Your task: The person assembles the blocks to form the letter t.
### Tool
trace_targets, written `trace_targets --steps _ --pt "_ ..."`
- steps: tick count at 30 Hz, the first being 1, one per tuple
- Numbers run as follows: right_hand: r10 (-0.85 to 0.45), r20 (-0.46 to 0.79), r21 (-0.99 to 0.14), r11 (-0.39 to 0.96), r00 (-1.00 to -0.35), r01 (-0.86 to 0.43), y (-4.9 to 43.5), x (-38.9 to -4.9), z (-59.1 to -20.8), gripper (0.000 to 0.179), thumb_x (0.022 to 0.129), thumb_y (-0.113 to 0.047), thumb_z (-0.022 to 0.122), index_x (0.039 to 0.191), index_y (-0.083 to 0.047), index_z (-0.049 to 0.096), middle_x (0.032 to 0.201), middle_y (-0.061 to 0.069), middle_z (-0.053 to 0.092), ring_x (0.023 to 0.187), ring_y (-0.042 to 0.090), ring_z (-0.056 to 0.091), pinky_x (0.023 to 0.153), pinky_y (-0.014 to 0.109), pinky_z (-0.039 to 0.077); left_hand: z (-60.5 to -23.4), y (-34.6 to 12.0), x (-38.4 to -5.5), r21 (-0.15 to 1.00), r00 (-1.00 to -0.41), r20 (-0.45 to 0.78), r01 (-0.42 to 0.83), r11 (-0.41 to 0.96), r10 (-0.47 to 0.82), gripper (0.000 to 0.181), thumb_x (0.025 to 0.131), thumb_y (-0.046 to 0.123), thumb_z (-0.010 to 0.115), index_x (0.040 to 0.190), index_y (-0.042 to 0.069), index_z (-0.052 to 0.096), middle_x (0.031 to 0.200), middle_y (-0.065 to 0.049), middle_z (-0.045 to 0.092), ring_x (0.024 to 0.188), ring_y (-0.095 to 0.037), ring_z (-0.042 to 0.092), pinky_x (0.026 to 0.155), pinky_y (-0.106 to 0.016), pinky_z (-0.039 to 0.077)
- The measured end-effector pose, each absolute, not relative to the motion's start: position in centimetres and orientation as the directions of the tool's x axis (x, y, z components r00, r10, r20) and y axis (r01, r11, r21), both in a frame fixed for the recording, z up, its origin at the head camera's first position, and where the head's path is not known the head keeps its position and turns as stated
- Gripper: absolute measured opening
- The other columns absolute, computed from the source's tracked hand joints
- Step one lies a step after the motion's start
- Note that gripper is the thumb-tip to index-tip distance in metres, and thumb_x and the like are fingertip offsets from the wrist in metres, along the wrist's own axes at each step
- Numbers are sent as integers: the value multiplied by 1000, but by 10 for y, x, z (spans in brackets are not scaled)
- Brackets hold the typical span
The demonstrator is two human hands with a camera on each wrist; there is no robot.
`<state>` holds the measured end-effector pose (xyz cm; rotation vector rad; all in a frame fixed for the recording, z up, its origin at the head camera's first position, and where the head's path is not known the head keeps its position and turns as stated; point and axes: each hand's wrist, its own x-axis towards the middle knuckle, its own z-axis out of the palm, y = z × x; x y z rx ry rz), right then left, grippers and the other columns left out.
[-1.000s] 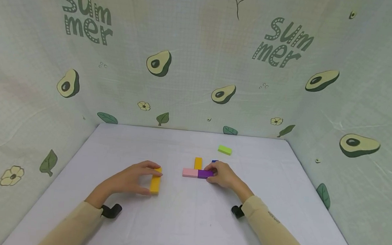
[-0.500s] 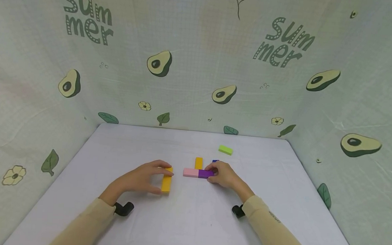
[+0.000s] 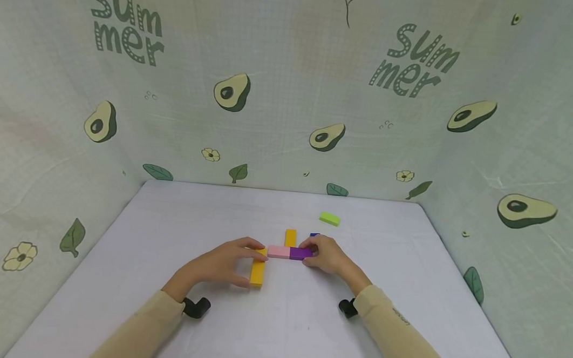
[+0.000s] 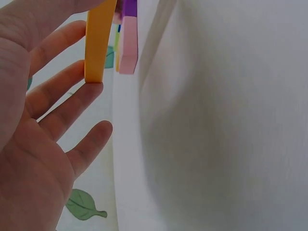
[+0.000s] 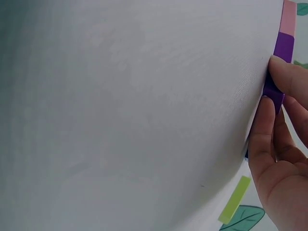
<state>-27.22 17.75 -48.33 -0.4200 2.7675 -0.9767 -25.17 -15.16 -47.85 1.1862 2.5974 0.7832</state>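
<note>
My left hand point(image 3: 219, 263) pinches an orange block point(image 3: 257, 273) between thumb and fingertips. That block lies lengthwise front to back, just left of and in front of a pink block point(image 3: 279, 252); whether they touch I cannot tell. End to end with the pink one is a purple block point(image 3: 300, 254). The thumb and fingers of my right hand point(image 3: 330, 257) grip the purple block's right end. In the left wrist view the held orange block point(image 4: 97, 43) hangs beside the pink block point(image 4: 129, 45). The right wrist view shows fingers on the purple block point(image 5: 284, 47).
A second orange block point(image 3: 290, 237) stands behind the pink and purple row. Part of a blue block point(image 3: 315, 234) shows behind my right hand. Farther back lies a lime green block point(image 3: 330, 218). A patterned cloth point(image 3: 277, 162) surrounds the white table point(image 3: 207, 207).
My left hand has moved right with the orange block, bringing it close to the pink block's left end. My right hand stays on the purple block.
</note>
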Motion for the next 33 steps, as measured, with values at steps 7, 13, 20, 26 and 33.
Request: trace_targets --steps 7,13,20,26,33 --pt "-320 -75 -634 746 -945 -202 177 -273 -484 30 88 -7 87 116 -14 78 102 -3 69 92 16 60 89 36 58 -480 -138 -252 552 -649 44 650 523 760 61 87 36 90 142 23 69 156 3 52 143 -22 49 119 -52 44" --pt "-316 -77 -623 756 -946 -202 176 -273 -483 29 89 -8 87 116 -15 78 102 -3 69 93 16 60 91 37 58 -483 -128 -251 542 -645 50 659 521 763 60 86 35 90 141 24 70 156 3 52 143 -22 50 118 -51 46" --pt "-315 -83 -618 761 -945 -199 175 -273 -481 28 90 -9 86 116 -16 78 104 -3 69 95 16 60 94 39 58 -487 -116 -250 532 -628 68 680 505 775 60 86 34 91 141 25 70 155 3 52 142 -22 50 118 -50 46" --pt "-316 -82 -624 756 -945 -199 176 -273 -481 28 89 -8 86 115 -15 78 104 -2 69 95 16 61 93 39 59 -490 -105 -247 548 -636 33 657 518 771 60 86 34 91 141 28 70 156 6 51 146 -17 46 122 -44 41" --pt "-318 -79 -624 755 -945 -202 176 -274 -483 28 89 -9 86 115 -15 78 105 -2 70 96 16 62 94 39 59 -491 -96 -246 537 -629 30 666 518 777 60 86 35 91 141 26 70 155 5 52 146 -17 46 124 -42 39"
